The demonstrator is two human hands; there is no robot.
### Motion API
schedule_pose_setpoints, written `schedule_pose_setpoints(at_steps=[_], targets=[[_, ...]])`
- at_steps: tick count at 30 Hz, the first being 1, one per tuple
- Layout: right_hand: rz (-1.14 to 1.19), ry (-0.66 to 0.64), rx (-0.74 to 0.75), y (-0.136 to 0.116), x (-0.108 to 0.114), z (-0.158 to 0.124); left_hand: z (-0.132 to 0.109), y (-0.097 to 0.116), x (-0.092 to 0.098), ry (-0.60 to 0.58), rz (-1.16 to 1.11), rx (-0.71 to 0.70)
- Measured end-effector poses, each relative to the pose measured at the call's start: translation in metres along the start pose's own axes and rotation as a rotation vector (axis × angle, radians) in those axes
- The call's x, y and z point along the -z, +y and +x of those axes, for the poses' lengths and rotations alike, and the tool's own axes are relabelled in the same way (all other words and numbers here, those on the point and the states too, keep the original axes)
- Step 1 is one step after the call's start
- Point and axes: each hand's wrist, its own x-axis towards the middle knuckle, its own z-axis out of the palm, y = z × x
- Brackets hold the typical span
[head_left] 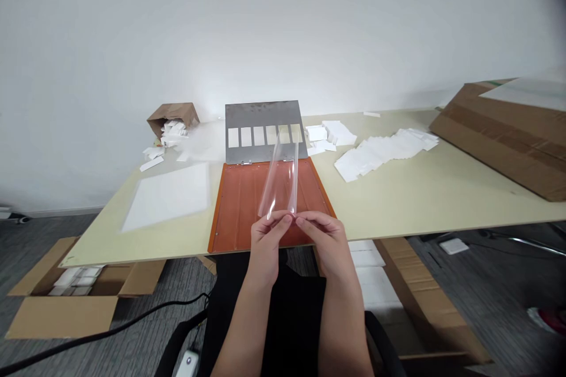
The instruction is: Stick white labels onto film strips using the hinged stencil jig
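A clear plastic bag or sleeve (283, 174) stands up from my fingers, its near end pinched between both hands. My left hand (269, 238) and my right hand (324, 238) meet thumb to thumb at that end, where a thin pinkish line shows. Beneath the hands lies a reddish-brown board (239, 206) with an orange rim. Behind it, a grey metal panel (260, 115) tilts up, seemingly joined along the board's far edge. A row of pale rectangular cards (259, 136) sits across the panel, some of them seen through the plastic.
Left on the table (398, 200) are a white sheet stack (172, 194) and a small carton (174, 112) spilling white pieces. To the right, white packets (384, 150) lie fanned near a large cardboard box (495, 135). Open boxes (62, 315) stand on the floor.
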Motion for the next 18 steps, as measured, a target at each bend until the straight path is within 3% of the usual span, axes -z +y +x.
schedule_pose_setpoints(at_steps=[9, 13, 18], targets=[[-0.027, 0.008, -0.008, 0.003, 0.0, 0.008, 0.005, -0.007, -0.006, 0.041, -0.076, 0.013], [-0.093, 0.012, 0.006, 0.007, 0.002, 0.009, 0.007, -0.01, -0.009, 0.079, -0.155, 0.087], [-0.256, 0.115, 0.03, 0.008, 0.004, 0.009, 0.011, -0.016, -0.012, 0.105, -0.17, 0.076]])
